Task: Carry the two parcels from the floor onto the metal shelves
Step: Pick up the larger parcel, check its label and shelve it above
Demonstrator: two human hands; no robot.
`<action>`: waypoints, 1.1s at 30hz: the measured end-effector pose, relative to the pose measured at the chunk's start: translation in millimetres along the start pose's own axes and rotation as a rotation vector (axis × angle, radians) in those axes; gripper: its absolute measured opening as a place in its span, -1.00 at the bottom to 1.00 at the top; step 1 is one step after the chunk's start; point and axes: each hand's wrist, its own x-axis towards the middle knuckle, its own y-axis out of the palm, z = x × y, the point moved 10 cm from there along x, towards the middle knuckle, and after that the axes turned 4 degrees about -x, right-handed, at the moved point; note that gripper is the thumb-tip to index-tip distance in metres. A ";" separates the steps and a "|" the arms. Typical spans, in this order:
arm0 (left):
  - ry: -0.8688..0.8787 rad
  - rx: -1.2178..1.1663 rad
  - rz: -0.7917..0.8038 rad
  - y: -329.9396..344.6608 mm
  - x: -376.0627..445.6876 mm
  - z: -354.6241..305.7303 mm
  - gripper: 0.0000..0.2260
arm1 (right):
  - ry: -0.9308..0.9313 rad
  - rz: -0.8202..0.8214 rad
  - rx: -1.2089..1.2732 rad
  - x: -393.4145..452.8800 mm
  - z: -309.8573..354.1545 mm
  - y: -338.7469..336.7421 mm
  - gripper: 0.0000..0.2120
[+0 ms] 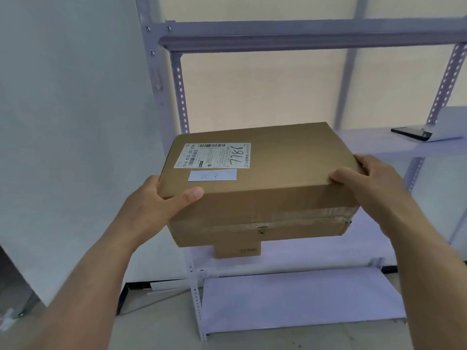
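A plain storeroom or parcel-sorting room, fitted for holding goods rather than for living or office work.

Bolted metal shelving (290,42) of the slotted-angle kind stands against a bare, pale wall (75,122). It has perforated uprights (182,102) and plain white shelf boards (303,299), and rises from a bare grey floor (156,324). The goods are mail: a taped cardboard parcel (290,160) bears a printed shipping label (212,155) with barcodes and the handwritten number 7786. Below the label is a white paper slip (212,175) with handwritten characters, as if for sorting.
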 end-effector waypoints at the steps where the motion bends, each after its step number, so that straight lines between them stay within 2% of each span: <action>1: 0.005 0.003 0.004 4.6 8.5 -2.0 -0.34 | 0.000 -0.005 0.000 8.1 -1.8 0.0 -0.74; 8: 0.038 0.044 0.018 23.7 79.5 -22.2 -0.42 | 0.010 -0.067 0.012 70.8 -2.8 6.8 -0.76; 11: 0.072 0.068 -0.006 21.3 112.0 -38.1 -0.36 | 0.008 -0.082 0.017 101.6 2.9 13.4 -0.75; 15: 0.091 0.109 -0.023 22.8 149.5 -57.4 -0.34 | 0.029 -0.091 0.039 137.3 6.3 23.8 -0.63; 20: 0.073 0.142 -0.044 34.6 186.3 -61.5 -0.38 | 0.024 -0.072 0.074 179.1 -1.3 35.4 -0.72; 23: 0.051 0.143 -0.076 41.6 203.0 -56.3 -0.39 | 0.018 -0.045 0.110 201.1 -5.9 43.9 -0.64; 27: 0.009 0.142 -0.105 47.5 219.1 -49.4 -0.35 | 0.003 0.020 0.160 226.1 -9.5 60.1 -0.42; 33: -0.034 0.141 -0.153 54.0 241.9 -34.3 -0.44 | -0.030 0.094 0.179 255.4 -17.3 84.7 -0.37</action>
